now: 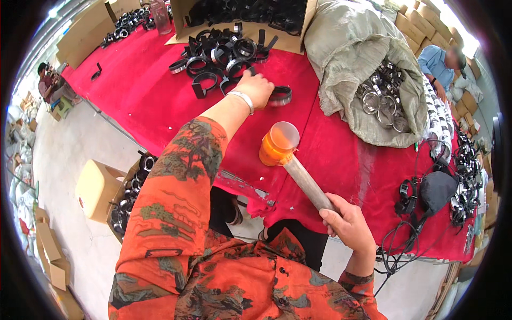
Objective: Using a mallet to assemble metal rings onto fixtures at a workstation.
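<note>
My left hand point(257, 88) reaches out over the red table point(341, 154), its fingers on a black and silver ring clamp point(281, 95). Just beyond it lies a pile of the same black ring clamps point(221, 56). My right hand point(346, 224) is closed around the grey metal handle of a mallet point(298, 170). The mallet's orange head point(277, 144) is raised above the cloth, near the table's front edge. My left wrist wears a white bracelet.
A grey sack point(362, 69) full of silver rings lies at the right. A cardboard box point(245, 18) of black clamps stands at the back. Cables and a dark pouch point(434, 192) lie at the right. Another person point(442, 61) works at far right. Boxes stand on the floor at left.
</note>
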`<state>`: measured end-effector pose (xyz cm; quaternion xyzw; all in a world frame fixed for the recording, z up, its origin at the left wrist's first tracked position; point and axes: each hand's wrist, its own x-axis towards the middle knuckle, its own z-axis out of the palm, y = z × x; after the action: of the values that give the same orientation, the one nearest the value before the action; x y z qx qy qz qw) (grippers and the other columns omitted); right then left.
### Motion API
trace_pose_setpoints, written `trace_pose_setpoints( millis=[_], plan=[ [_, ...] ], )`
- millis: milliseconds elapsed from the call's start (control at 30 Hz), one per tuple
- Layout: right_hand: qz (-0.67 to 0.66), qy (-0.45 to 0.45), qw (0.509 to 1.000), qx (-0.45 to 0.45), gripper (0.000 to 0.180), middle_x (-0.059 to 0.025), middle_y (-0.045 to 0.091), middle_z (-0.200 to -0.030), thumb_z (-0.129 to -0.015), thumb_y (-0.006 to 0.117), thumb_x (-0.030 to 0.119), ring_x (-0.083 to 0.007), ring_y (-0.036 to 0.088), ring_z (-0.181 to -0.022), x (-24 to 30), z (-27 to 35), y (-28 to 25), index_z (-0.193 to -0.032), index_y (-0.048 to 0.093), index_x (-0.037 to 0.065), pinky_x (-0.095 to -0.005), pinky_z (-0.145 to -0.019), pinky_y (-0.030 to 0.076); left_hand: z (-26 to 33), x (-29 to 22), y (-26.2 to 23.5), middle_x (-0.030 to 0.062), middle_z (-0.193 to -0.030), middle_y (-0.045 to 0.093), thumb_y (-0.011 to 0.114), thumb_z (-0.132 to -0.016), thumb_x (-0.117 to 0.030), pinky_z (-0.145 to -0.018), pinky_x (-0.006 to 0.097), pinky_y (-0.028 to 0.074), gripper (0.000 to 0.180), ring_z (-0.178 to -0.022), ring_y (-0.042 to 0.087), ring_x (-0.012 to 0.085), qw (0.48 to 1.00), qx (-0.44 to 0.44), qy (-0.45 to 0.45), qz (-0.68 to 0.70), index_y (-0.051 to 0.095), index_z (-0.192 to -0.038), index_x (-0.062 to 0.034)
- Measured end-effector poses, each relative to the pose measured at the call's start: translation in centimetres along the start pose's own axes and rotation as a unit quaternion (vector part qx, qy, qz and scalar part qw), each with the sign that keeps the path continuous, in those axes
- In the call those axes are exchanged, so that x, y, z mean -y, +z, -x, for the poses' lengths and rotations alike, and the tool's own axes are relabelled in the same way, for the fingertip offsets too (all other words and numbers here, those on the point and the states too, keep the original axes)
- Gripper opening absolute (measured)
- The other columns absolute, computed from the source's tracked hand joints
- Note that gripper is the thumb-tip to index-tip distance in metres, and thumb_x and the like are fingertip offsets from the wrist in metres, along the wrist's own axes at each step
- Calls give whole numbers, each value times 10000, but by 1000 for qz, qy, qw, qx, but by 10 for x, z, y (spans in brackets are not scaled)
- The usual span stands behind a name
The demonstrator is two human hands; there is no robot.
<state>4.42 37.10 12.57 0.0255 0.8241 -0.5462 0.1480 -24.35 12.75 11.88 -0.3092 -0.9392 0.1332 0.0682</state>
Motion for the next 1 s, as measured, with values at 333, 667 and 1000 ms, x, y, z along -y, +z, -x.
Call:
trace_pose_setpoints(
  millis=[333, 667, 1000],
  plan=[
    [-2, -11, 1000, 16, 410, -46, 562, -646, -885, 648, 229, -99, 546, -529, -4, 1, -2, -1191, 552, -25, -261, -499, 457, 116, -17, 1, 161, -898, 655, 678, -744, -186, -727, 419, 492, 263, -867, 639, 339, 953, -98, -123, 259, 609, -919, -3],
    [-41, 7, 998, 55, 422, -4, 551, -700, -914, 613, 231, -59, 505, -545, 10, 1, 46, -1240, 512, -16, -231, -493, 426, 263, -24, -3, 59, -814, 637, 618, -885, -213, -643, 243, 498, 255, -723, 604, 99, 689, -42, -303, 657, 636, -923, 39],
    [-14, -117, 993, 13, 428, -26, 567, -702, -918, 600, 180, -72, 517, -561, 43, 7, 92, -1275, 497, -33, -237, -520, 432, 279, -38, 66, 20, -666, 550, 460, -983, -322, -476, 229, 432, 330, -565, 524, 89, 599, -156, -343, 707, 555, -837, -42]
  ],
)
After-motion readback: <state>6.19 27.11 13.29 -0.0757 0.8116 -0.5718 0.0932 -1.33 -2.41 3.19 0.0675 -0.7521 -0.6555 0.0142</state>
